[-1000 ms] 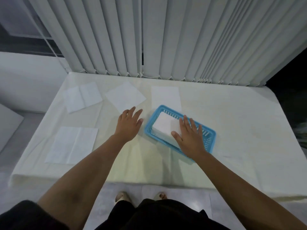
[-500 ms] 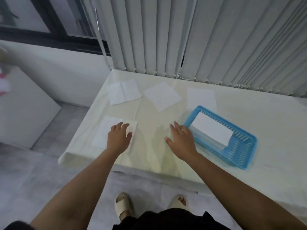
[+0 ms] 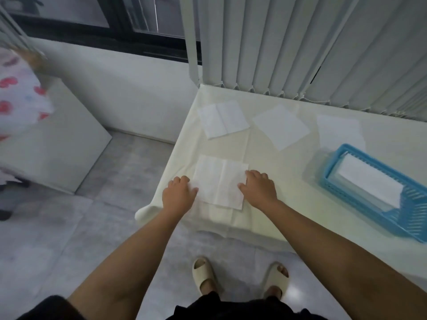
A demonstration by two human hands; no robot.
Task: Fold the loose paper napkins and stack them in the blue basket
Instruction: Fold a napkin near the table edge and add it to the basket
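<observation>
A white unfolded napkin [image 3: 219,181] with a centre crease lies flat near the table's front left corner. My left hand [image 3: 178,195] pinches its left edge with curled fingers. My right hand [image 3: 260,189] pinches its right edge the same way. The blue basket [image 3: 329,168] stands to the right on the table, apart from both hands. Folded white napkins [image 3: 369,181] lie stacked inside it.
Three more loose napkins lie further back: one creased [image 3: 223,118], one turned diagonally [image 3: 280,127], one by the basket [image 3: 338,130]. Vertical blinds [image 3: 300,42] hang behind the cloth-covered table [image 3: 277,209]. The table's left edge drops to the floor; a white panel [image 3: 57,139] and a person in flowered cloth [image 3: 16,100] are at the left.
My right hand left the basket and moved left to the near napkin's right edge. My left hand shifted to its left edge. The view swung left, so the basket now sits at the right.
</observation>
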